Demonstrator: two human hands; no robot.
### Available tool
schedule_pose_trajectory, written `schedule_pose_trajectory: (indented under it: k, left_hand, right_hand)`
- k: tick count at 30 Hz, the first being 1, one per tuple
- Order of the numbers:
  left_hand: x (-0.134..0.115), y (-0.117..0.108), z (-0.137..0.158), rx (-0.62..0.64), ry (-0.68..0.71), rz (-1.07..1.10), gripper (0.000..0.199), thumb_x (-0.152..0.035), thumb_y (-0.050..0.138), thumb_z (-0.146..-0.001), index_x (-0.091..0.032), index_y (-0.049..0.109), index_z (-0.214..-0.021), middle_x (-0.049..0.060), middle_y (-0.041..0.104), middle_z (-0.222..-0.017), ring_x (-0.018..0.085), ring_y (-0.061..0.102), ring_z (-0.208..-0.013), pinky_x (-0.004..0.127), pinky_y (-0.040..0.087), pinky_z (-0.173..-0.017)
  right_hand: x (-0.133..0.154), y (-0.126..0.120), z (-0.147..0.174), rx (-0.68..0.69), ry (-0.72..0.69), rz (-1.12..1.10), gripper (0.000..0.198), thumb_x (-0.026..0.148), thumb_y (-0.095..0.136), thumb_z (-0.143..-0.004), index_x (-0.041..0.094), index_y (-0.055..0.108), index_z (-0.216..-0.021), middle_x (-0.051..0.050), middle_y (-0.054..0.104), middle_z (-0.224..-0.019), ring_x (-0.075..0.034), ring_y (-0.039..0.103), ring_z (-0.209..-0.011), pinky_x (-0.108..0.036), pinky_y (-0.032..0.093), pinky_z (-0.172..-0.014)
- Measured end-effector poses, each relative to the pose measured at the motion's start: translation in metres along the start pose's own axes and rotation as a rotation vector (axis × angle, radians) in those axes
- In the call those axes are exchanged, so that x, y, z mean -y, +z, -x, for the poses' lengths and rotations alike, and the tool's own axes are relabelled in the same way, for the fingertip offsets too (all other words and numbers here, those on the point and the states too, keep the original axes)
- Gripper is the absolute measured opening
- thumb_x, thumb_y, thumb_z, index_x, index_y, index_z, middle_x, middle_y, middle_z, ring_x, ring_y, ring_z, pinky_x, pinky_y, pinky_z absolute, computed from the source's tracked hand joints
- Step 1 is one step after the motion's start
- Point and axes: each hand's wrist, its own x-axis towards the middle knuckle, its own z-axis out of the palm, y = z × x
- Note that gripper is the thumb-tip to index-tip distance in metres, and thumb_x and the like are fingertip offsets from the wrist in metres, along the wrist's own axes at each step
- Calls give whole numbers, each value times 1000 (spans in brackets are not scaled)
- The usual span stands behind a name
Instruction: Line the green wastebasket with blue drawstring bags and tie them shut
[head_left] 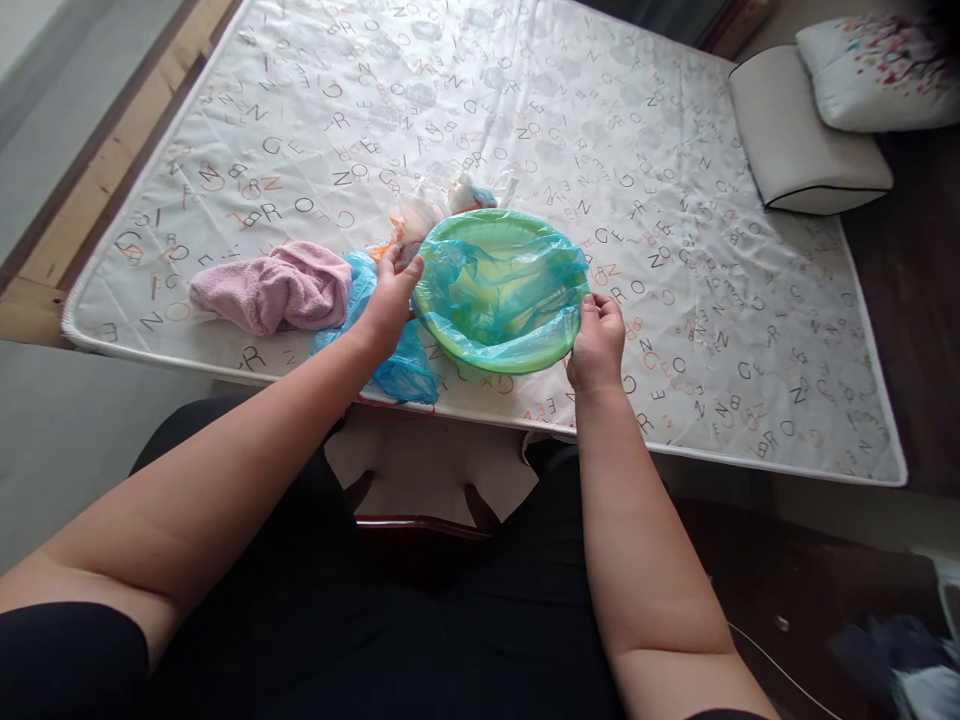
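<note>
A round green plastic bin (536, 362) sits on the mattress in front of me, its mouth facing up toward me. A thin blue plastic bag (480, 340) lines it, draped over parts of the rim and loosely bunched inside. On the left side, my left hand (391, 300) grips the rim, thumb on top. Opposite it, my right hand (600, 340) pinches the bag and rim between thumb and curled fingers. More blue plastic (409, 365) lies crumpled under my left wrist. Beside it rests a bunched pink towel (277, 288).
Crumpled clear and orange plastic wrappers (412, 215) lie just behind the bin. The letter-print mattress (675, 330) spans the view, with a wooden bed edge (97, 190) at left. Pillows (810, 130) are stacked at the far right. A white cable (780, 665) runs along the floor.
</note>
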Motion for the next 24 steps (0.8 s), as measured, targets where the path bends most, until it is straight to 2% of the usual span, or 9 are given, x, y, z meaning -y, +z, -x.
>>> schedule_pose_trajectory:
  k: [6,9,11,13,15,17,20,22,24]
  left_hand:
    - [10,0,3,113,99,-176,69,-21,74,-79,-22,61,-147,9,74,-122,30,70,-122,39,59,-108]
    - [12,-4,1,125,203,-251,74,-21,70,-79,-24,58,-152,9,73,-131,30,68,-127,39,56,-113]
    - [15,-6,-2,148,255,-310,77,-21,68,-80,-25,54,-155,9,71,-139,30,66,-132,42,54,-118]
    - [19,-7,-4,168,297,-368,79,-20,65,-81,-25,52,-158,9,70,-143,31,64,-136,45,51,-123]
    - [27,-6,-4,187,356,-410,80,-19,64,-81,-26,50,-160,9,68,-147,32,62,-139,49,47,-127]
    - [35,-4,-1,215,438,-431,82,-18,63,-83,-27,48,-162,9,65,-154,33,59,-144,51,43,-130]
    - [45,-1,8,296,575,-459,84,-15,62,-84,-28,44,-165,8,58,-164,33,53,-153,52,38,-134]
    - [49,0,17,365,648,-492,86,-13,62,-84,-28,42,-167,9,53,-170,33,48,-158,52,36,-136]
    - [51,0,25,423,694,-526,89,-12,61,-84,-28,38,-169,9,48,-174,34,44,-161,52,34,-137]
  right_hand:
    - [-3,-2,-1,23,25,95,42,66,58,-101,25,58,-93,0,62,-88,-18,67,-91,-31,59,-83]
    - [-3,-8,-6,-32,61,225,36,60,54,-104,25,60,-101,-4,66,-101,-22,68,-103,-39,60,-94]
    - [4,-14,-7,-143,-49,395,27,49,54,-104,24,60,-114,-9,66,-120,-25,67,-117,-48,57,-108]
    - [19,-17,-1,-226,-281,573,25,38,51,-104,23,61,-122,-14,62,-134,-28,63,-130,-56,51,-117]
    - [38,-15,12,-203,-517,677,28,31,44,-106,23,62,-126,-16,60,-138,-31,60,-138,-58,51,-117]
    - [53,-5,28,-69,-638,715,34,27,37,-109,24,64,-129,-16,64,-135,-30,62,-137,-55,55,-114]
    - [54,16,46,307,-667,846,36,28,41,-110,25,66,-136,-15,66,-143,-30,60,-144,-56,49,-125]
    - [42,26,48,558,-532,1008,42,32,50,-110,22,62,-149,-17,55,-164,-34,48,-158,-58,40,-132]
    - [26,30,44,807,-249,1167,51,36,55,-109,17,57,-157,-20,48,-172,-39,46,-160,-58,42,-130]
